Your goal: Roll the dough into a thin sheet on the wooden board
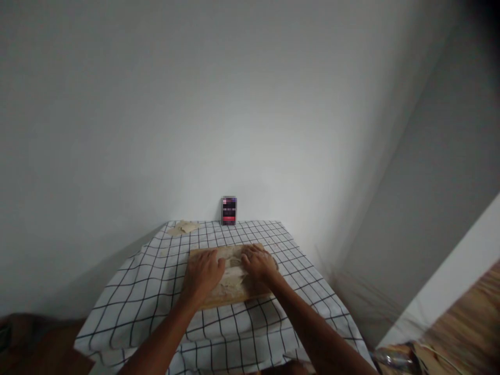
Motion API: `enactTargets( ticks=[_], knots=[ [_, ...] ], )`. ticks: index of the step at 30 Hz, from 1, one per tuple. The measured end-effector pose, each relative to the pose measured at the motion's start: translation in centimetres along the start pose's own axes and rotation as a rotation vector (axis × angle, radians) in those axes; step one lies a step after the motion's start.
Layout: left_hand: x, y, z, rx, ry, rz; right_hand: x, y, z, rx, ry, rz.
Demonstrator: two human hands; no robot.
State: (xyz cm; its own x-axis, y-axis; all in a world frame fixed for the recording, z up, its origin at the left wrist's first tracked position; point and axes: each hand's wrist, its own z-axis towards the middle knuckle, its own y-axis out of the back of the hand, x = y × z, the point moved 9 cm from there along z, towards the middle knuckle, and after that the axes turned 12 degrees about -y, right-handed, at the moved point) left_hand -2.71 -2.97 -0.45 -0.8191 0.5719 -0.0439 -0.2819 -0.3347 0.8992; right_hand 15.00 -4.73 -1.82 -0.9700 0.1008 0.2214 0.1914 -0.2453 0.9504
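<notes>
A wooden board (pixel 222 301) dusted with pale, flour-like powder lies in front of me. On its left part rests my left hand (pixel 203 268), palm down, fingers forward and thumb apart. My right hand (pixel 258 261) lies palm down over the board's right part with its fingers spread. Between the hands runs a whitish, uneven layer (pixel 234 272) that looks like floured dough. What lies directly under the palms is hidden.
Black-and-white checked cloth (pixel 136 291) covers the table, which meets a plain wall (pixel 250 104). Thin pale sheets (pixel 183 227) lie at the far left corner. A phone-like, blurred-out device (pixel 228 211) leans on the wall. A clear plastic item (pixel 394 358) sits low at right.
</notes>
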Motion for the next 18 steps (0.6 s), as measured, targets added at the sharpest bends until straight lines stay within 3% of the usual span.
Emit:
enactTargets(
  ticks=[4,8,14,18],
  knots=[
    [-0.6,0.2,-1.4,-0.055,-0.029,0.018,-0.5,-0.3,-1.6,-0.030,-0.075,-0.004],
    [-1.0,0.6,-1.9,-0.065,-0.038,0.033,-0.5,-0.8,-1.9,0.008,-0.048,-0.015],
    [-0.2,0.1,0.0,0.028,0.011,0.065,-0.1,-1.2,1.3,0.095,0.081,0.055],
    [0.5,0.2,1.5,0.038,0.041,0.070,-0.3,-2.2,3.5,0.156,0.078,0.045]
  ],
)
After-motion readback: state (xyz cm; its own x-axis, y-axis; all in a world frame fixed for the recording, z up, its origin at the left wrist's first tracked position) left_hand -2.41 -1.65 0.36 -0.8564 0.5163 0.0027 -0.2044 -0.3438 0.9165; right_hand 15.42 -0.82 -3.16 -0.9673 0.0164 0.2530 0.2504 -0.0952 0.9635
